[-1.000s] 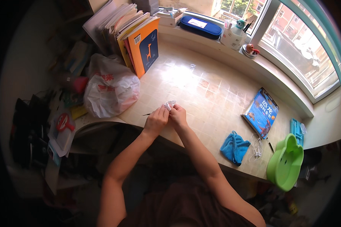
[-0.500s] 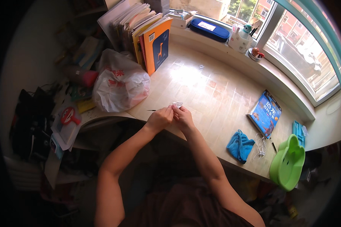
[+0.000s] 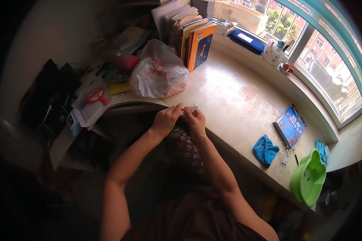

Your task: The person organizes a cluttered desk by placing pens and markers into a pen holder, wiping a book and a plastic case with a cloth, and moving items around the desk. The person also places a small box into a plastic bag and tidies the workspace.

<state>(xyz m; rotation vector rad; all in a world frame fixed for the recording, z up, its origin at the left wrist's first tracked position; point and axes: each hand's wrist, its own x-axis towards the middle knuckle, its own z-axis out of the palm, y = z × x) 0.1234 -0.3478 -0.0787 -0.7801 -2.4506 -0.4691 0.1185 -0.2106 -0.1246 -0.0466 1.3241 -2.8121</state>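
My left hand (image 3: 165, 121) and my right hand (image 3: 195, 121) meet at the near edge of the pale desk (image 3: 225, 116). A small white thing (image 3: 192, 107) sticks up out of the right hand's closed fingers. It looks thin and crumpled or looped, but is too small and bright to name. The left fingertips pinch at its near side, and part of it is hidden between the hands. Close beyond the hands, to the left, stands a filled white plastic bag (image 3: 159, 76).
Upright books and papers (image 3: 201, 48) stand behind the bag. Rightward on the desk lie a blue book (image 3: 291, 126), a blue cloth (image 3: 265, 150), a white cable (image 3: 284, 156) and a green basin (image 3: 307, 178). A blue pencil case (image 3: 247, 41) and a pen holder (image 3: 273, 52) line the windowsill.
The view has swung left, so the desk things appear farther right. My hands are drawn back from over the desk to its edge, still together around the white thing.
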